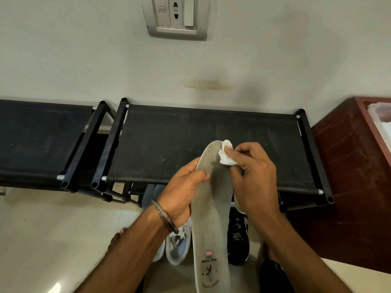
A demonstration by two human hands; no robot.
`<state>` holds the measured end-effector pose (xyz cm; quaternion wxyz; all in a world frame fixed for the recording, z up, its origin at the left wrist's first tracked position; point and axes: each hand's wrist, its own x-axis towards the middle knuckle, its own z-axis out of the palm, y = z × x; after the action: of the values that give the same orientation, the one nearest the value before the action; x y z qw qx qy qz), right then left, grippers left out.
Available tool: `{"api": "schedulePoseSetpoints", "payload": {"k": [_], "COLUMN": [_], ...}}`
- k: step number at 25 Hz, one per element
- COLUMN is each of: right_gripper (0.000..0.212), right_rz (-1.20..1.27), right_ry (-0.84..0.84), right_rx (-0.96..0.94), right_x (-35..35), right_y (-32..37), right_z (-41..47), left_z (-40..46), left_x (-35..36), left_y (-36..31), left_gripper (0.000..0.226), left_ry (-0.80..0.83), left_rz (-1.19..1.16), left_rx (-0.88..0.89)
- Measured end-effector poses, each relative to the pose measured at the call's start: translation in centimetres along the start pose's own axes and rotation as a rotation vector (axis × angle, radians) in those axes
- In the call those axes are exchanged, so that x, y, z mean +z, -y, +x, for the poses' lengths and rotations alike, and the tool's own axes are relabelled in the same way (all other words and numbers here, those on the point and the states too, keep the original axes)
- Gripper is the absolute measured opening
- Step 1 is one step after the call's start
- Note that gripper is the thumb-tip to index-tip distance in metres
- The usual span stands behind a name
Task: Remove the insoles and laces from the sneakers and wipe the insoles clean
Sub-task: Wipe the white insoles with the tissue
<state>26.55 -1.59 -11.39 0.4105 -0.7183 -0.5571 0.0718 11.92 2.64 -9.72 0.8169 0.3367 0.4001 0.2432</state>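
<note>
A long grey-white insole (212,218) with printed marks near its heel stands upright in the middle of the head view. My left hand (184,191) grips its left edge, thumb across the front. My right hand (251,172) pinches a crumpled white tissue (226,154) and presses it against the insole's toe end. Below on the floor sit a white sneaker (178,244) with laces and a black sneaker (238,235), both partly hidden behind the insole and my arms.
A black fabric-topped shoe rack (169,140) stands against the wall right behind the insole, with a second rack (38,136) to its left. A dark red cabinet (349,166) is at the right. A switch plate (175,16) is on the wall above.
</note>
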Motion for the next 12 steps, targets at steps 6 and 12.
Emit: {"api": "schedulePoseSetpoints", "payload": {"k": [6,12], "right_gripper": [0.027,0.023], "right_rz": [0.252,0.15], "right_ry": [0.049,0.047], "right_rx": [-0.005,-0.076], "right_x": [0.7,0.2], "right_y": [2.6,2.1], "right_z": [-1.1,-0.9], "left_z": [-0.3,-0.6], "left_x": [0.3,0.5], "left_y": [-1.1,-1.0], "left_gripper": [0.052,0.057], "left_ry": [0.133,0.147], "left_rz": [-0.345,-0.372], "left_rx": [-0.084,-0.129]}}
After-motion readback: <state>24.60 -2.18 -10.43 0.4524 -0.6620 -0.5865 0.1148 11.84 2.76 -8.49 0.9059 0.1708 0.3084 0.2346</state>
